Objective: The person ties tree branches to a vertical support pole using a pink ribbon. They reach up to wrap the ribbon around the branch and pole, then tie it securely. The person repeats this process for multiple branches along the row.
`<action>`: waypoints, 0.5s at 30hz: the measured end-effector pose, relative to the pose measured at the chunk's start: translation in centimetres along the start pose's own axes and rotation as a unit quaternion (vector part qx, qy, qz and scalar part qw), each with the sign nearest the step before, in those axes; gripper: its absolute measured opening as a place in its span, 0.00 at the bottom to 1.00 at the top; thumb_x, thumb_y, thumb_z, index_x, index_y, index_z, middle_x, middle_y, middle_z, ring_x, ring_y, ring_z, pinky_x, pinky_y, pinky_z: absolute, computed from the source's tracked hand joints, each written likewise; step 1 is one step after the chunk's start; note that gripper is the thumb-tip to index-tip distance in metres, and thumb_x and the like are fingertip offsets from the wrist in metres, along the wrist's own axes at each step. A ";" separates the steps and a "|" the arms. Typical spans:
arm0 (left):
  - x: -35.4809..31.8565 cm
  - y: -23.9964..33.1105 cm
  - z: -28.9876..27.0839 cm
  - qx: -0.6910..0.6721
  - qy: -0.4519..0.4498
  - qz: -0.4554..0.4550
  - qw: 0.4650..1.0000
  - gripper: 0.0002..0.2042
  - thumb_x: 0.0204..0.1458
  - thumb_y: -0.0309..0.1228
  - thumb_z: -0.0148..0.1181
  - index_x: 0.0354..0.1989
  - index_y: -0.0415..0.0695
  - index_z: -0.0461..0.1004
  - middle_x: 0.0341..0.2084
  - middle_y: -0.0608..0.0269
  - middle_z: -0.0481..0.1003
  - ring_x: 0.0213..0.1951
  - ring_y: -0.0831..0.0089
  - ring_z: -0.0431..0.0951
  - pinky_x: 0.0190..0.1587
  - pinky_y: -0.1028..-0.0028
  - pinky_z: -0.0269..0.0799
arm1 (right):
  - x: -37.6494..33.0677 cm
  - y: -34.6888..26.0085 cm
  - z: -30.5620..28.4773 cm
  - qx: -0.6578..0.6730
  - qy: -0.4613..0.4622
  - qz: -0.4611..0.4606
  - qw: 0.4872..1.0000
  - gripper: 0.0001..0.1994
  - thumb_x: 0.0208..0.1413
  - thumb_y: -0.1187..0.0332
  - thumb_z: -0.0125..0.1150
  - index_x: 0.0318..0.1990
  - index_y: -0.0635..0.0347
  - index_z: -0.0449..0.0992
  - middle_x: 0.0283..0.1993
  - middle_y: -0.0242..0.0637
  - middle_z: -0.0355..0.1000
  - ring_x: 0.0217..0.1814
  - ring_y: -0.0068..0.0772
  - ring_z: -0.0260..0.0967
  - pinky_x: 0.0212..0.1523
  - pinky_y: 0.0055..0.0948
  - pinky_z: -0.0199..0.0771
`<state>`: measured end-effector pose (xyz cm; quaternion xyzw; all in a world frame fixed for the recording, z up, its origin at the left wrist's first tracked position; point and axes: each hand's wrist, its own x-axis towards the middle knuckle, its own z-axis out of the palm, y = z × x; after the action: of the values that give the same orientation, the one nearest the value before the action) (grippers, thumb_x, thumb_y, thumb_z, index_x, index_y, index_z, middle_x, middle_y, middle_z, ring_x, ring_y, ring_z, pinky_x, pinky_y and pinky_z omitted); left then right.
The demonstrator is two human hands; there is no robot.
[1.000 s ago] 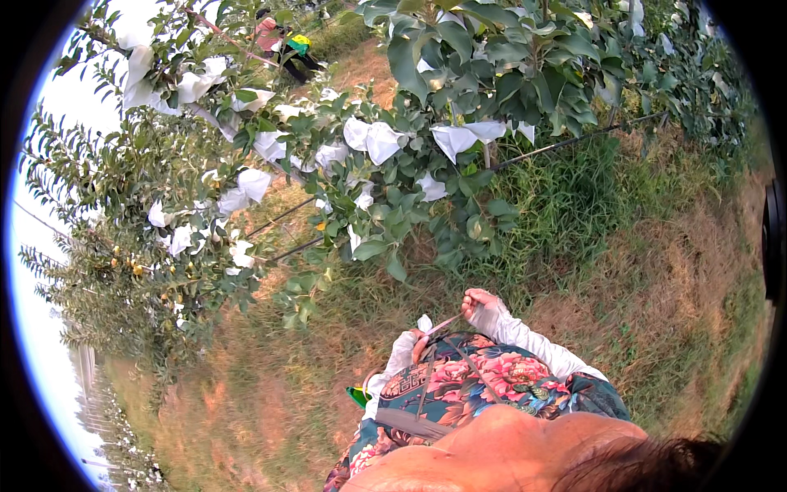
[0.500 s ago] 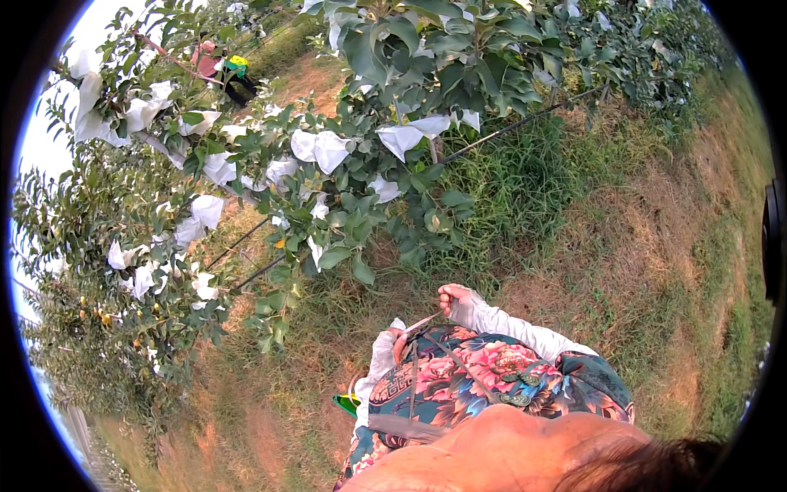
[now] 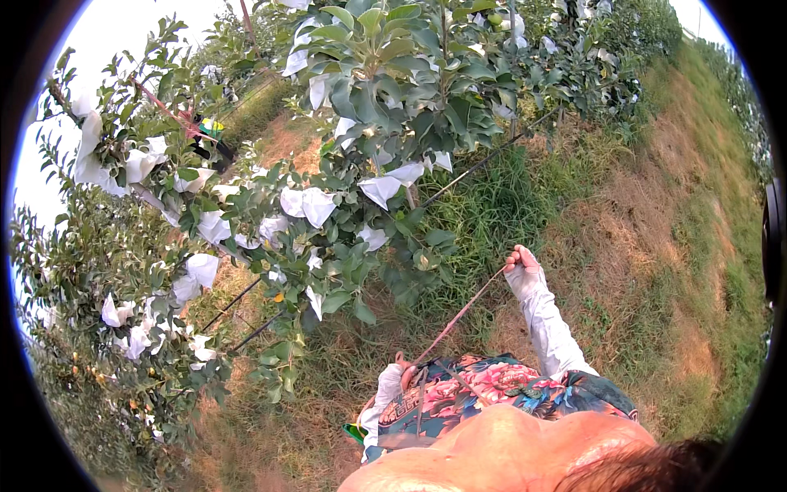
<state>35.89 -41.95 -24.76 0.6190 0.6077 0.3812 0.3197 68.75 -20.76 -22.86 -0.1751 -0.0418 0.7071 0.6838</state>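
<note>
A thin pinkish strip (image 3: pixel 459 317) runs taut and slanting between my two hands, in front of my flowered top. My right hand (image 3: pixel 523 261), in a white sleeve that reaches over the palm, is raised to the right with its fingers closed on the strip's far end. Down by my waist, my left hand (image 3: pixel 405 374) has its fingers curled at the near end; they are partly hidden by the sleeve. Neither hand touches the tree. White bags (image 3: pixel 318 207) hang among the leafy branches (image 3: pixel 393 90) ahead and to the left.
A dark line (image 3: pixel 471 170) crosses behind the tree. Green grass (image 3: pixel 508 201) and dry brown grass (image 3: pixel 607 238) cover the ground. Part of a green and yellow thing (image 3: pixel 355 431) shows beside my left arm. Farther off, leaves partly hide a person (image 3: pixel 209 135).
My right hand has swung up and to the right, away from my left. The strip between them now shows much longer. The left hand stays near my waist.
</note>
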 end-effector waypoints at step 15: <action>0.7 2.3 -1.0 0.034 0.009 0.056 0.998 0.07 0.52 0.25 0.52 0.39 0.43 0.72 0.19 0.66 0.69 0.20 0.79 0.68 0.22 0.77 0.63 | -9.1 15.6 0.8 -0.373 -0.215 0.432 0.793 0.18 0.58 0.58 0.44 0.45 0.66 0.66 0.44 0.44 0.70 0.45 0.36 0.70 0.44 0.30 0.70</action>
<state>36.17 -41.47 -22.26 0.6590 0.5875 0.3835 0.2712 53.67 -30.55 -25.02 -0.2602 -0.3681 0.8778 0.1623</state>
